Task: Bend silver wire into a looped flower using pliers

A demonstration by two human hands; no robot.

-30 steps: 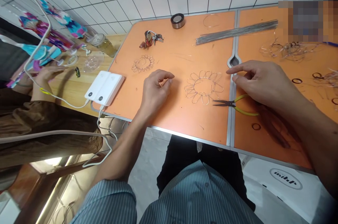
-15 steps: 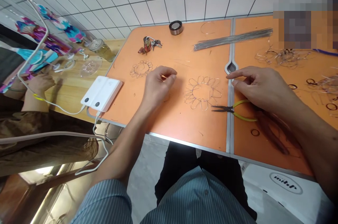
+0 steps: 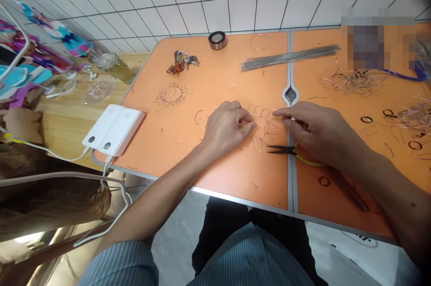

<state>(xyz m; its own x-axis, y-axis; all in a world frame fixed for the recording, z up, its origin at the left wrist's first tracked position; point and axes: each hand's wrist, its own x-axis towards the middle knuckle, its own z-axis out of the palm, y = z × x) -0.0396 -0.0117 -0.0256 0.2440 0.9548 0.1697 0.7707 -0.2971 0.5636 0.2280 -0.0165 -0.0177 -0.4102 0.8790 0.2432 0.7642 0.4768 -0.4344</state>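
Observation:
A flower-shaped ring of thin copper-coloured wire loops [image 3: 257, 144] lies flat on the orange table. My left hand [image 3: 229, 128] covers its left side, thumb and forefinger brought together at the wire. From the right, my right hand [image 3: 314, 129] reaches to the outer loops, forefinger stretched out and thumb a little apart, with nothing visible between them. Beneath the right hand and wrist lie yellow-handled pliers [image 3: 282, 149], jaws pointing left, and a dark red-handled tool [image 3: 348, 189], partly hidden. A second wire flower [image 3: 171, 94] rests to the left.
Toward the wall are a bundle of straight wires [image 3: 289, 58], a tape roll [image 3: 217, 40] and keys [image 3: 183, 61]. Tangled wire [image 3: 353, 80] lies on the right. A white box [image 3: 112, 129] with cables sits at the left edge. Another person's hand [image 3: 23, 126] is at far left.
Both my hands have moved in to the wire flower, the left one rightward over its left side, the right one slightly leftward. The view has shifted a little.

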